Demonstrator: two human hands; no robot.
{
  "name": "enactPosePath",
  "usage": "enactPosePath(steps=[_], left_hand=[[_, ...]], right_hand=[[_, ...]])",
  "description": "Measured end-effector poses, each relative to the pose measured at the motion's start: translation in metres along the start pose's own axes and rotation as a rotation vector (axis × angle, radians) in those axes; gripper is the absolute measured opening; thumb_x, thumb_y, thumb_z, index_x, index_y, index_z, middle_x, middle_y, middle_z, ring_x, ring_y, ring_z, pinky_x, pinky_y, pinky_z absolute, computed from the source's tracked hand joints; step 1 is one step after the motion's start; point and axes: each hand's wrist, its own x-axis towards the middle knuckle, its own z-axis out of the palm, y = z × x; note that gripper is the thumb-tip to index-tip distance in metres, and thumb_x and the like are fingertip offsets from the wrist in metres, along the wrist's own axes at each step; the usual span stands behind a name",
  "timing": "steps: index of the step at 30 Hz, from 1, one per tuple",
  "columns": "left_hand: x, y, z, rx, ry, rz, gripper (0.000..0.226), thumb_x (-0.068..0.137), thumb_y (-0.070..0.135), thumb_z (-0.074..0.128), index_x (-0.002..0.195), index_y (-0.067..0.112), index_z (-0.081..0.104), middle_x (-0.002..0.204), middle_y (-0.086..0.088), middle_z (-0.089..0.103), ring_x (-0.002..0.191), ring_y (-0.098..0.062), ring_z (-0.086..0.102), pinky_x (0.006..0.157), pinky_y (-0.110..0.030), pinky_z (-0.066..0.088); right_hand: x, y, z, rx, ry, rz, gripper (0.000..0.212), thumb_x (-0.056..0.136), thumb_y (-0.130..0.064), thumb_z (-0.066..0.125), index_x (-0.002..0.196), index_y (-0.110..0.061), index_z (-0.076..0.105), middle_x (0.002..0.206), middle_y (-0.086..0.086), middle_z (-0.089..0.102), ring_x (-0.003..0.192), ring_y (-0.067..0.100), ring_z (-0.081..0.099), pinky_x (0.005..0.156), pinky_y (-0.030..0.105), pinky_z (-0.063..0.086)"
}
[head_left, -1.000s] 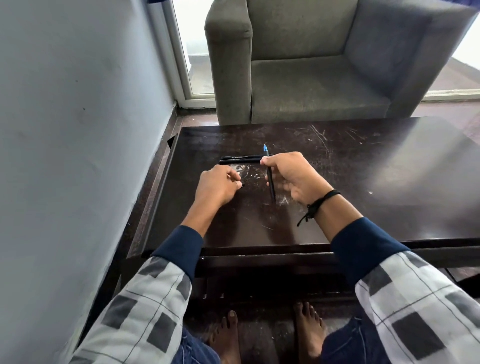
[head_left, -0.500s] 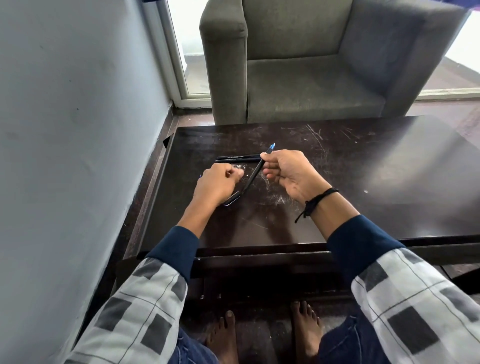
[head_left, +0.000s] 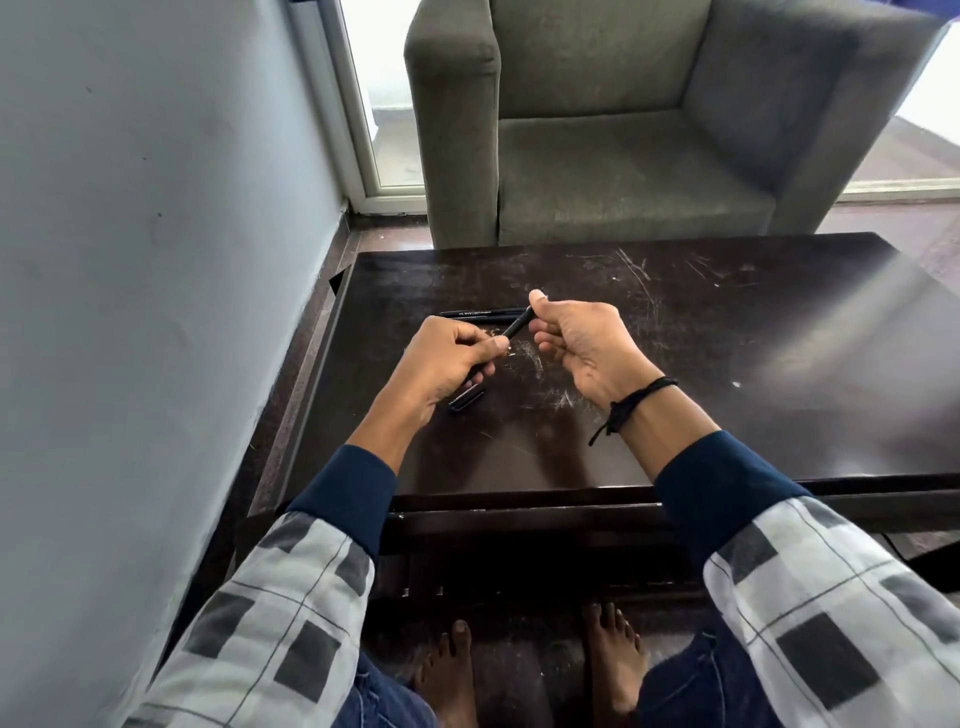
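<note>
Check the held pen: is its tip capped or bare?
Cannot tell: the right hand covers the upper end of the pen; the left hand grips lower down.

A plain pale grey wall (head_left: 130, 260) fills the left of the frame. At top centre, a grey upholstered armchair (head_left: 623, 171) stands on the far side of a dark wooden coffee table (head_left: 727, 364) with a scratched, scuffed top. Behind the armchair, a white-framed glass door (head_left: 387, 104) at upper left and a window (head_left: 945, 83) at upper right let in bright daylight, which glares off the table's right part. The floor (head_left: 883, 218) is reddish brown.
</note>
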Motion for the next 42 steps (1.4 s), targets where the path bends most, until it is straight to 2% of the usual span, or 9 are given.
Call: enactPosePath(steps=[5, 12, 19, 22, 25, 32, 37, 40, 42], left_hand=[[-0.0017, 0.0038, 0.0015, 0.043, -0.043, 0.013, 0.02, 0.095, 0.023, 0.068, 0.084, 0.009, 0.077, 0.063, -0.001, 0.067, 0.056, -0.007, 0.057, 0.056, -0.016, 0.047], [-0.0024, 0.0046, 0.0004, -0.024, -0.091, -0.03, 0.029, 0.1, 0.022, 0.06, 0.089, 0.001, 0.075, 0.065, -0.005, 0.065, 0.055, -0.008, 0.056, 0.053, -0.016, 0.047], [-0.0003, 0.002, -0.0007, -0.002, -0.072, -0.03, 0.029, 0.1, 0.025, 0.06, 0.088, 0.005, 0.077, 0.063, -0.002, 0.066, 0.055, -0.008, 0.056, 0.052, -0.017, 0.047], [-0.0012, 0.0032, 0.0001, 0.002, -0.08, -0.027, 0.028, 0.1, 0.024, 0.06, 0.088, 0.006, 0.077, 0.064, -0.001, 0.066, 0.055, -0.007, 0.057, 0.052, -0.016, 0.047], [-0.0011, 0.0034, 0.0013, -0.001, -0.075, -0.029, 0.028, 0.101, 0.025, 0.059, 0.087, 0.008, 0.076, 0.064, -0.001, 0.066, 0.055, -0.006, 0.057, 0.052, -0.016, 0.047], [-0.0008, 0.0022, 0.0003, 0.003, -0.058, -0.024, 0.028, 0.1, 0.027, 0.06, 0.088, 0.009, 0.078, 0.067, -0.002, 0.068, 0.057, -0.007, 0.059, 0.055, -0.018, 0.049], [-0.0004, 0.0029, 0.0007, 0.006, -0.052, -0.025, 0.027, 0.1, 0.026, 0.06, 0.087, 0.01, 0.077, 0.066, -0.002, 0.068, 0.056, -0.006, 0.058, 0.054, -0.017, 0.049], [0.0001, 0.0023, 0.0006, 0.008, -0.053, -0.025, 0.027, 0.101, 0.026, 0.06, 0.086, 0.01, 0.077, 0.065, -0.001, 0.067, 0.055, -0.006, 0.058, 0.054, -0.017, 0.048], [0.0002, 0.0021, 0.0003, 0.01, -0.055, -0.024, 0.028, 0.101, 0.026, 0.059, 0.087, 0.009, 0.077, 0.065, -0.002, 0.067, 0.055, -0.006, 0.058, 0.053, -0.017, 0.048]], right_hand=[[0.0041, 0.0031, -0.0009, -0.015, 0.027, -0.039, 0.017, 0.092, -0.016, 0.072, 0.081, -0.004, 0.067, 0.067, 0.005, 0.061, 0.052, 0.008, 0.054, 0.051, 0.017, 0.047], [0.0071, 0.0049, -0.0006, 0.016, 0.002, -0.049, 0.014, 0.095, -0.005, 0.065, 0.083, 0.001, 0.071, 0.081, 0.01, 0.064, 0.062, 0.011, 0.056, 0.058, 0.019, 0.052], [0.0065, 0.0054, -0.0006, 0.07, -0.011, 0.045, 0.02, 0.085, -0.018, 0.08, 0.086, -0.002, 0.068, 0.075, 0.007, 0.062, 0.061, 0.01, 0.057, 0.054, 0.016, 0.054], [0.0064, 0.0047, -0.0023, 0.079, 0.007, 0.033, 0.013, 0.086, -0.011, 0.078, 0.083, -0.003, 0.069, 0.075, 0.005, 0.065, 0.06, 0.009, 0.059, 0.056, 0.017, 0.054], [0.0073, 0.0045, -0.0019, 0.109, 0.008, 0.027, 0.004, 0.088, -0.003, 0.074, 0.09, -0.001, 0.071, 0.084, 0.007, 0.067, 0.065, 0.01, 0.062, 0.059, 0.018, 0.055], [0.004, 0.0053, -0.0016, 0.101, -0.038, 0.062, 0.032, 0.08, -0.018, 0.085, 0.101, 0.0, 0.069, 0.083, 0.008, 0.069, 0.069, 0.011, 0.068, 0.063, 0.018, 0.056], [0.0049, 0.0057, -0.0019, 0.109, -0.024, 0.074, 0.021, 0.082, -0.008, 0.081, 0.098, 0.001, 0.072, 0.083, 0.007, 0.069, 0.066, 0.01, 0.066, 0.059, 0.017, 0.055], [0.005, 0.0047, -0.0013, 0.131, -0.019, 0.078, 0.024, 0.085, -0.002, 0.076, 0.107, 0.006, 0.07, 0.088, 0.009, 0.069, 0.068, 0.011, 0.066, 0.059, 0.017, 0.055], [0.0035, 0.004, -0.0014, 0.121, -0.023, 0.082, 0.023, 0.084, -0.003, 0.077, 0.105, 0.005, 0.071, 0.084, 0.008, 0.069, 0.068, 0.011, 0.066, 0.06, 0.017, 0.056]])
